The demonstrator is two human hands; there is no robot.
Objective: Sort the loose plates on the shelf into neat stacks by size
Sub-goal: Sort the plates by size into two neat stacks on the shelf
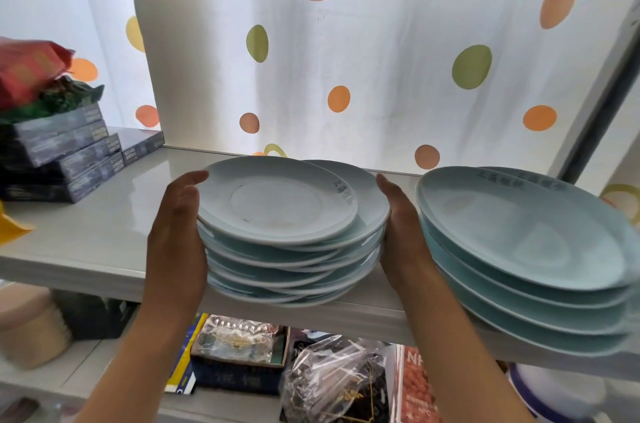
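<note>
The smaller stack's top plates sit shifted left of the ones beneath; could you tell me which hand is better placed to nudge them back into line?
Probably the left hand: it cups the smaller stack on the side where the top plate overhangs. The right hand braces the opposite side.

Both hands, the left hand [176,235] and right hand [401,235], press flat against a stack of small pale-blue plates [277,208] on the shelf [86,235], beside larger plates [526,242].
</note>
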